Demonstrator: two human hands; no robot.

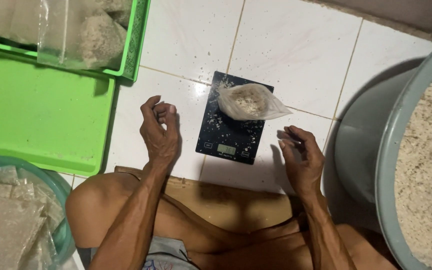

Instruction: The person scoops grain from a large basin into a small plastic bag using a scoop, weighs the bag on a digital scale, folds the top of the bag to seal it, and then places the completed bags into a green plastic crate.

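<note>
A small clear plastic bag [250, 102] filled with pale crumbly grain lies on a black digital kitchen scale [231, 125] on the white tiled floor. My left hand [158, 131] hovers just left of the scale, fingers loosely curled and holding nothing. My right hand [300, 159] hangs to the right of the scale's near corner, fingers apart and empty. Neither hand touches the bag or the scale. My bare knees and forearms fill the bottom of the view.
A flat green tray [36, 115] lies at the left, and behind it a green basket [135, 45] holds filled bags. A large grey basin [401, 150] of the same grain stands at the right. A green-rimmed tub [62, 186] of filled bags sits bottom left. Crumbs dot the tiles.
</note>
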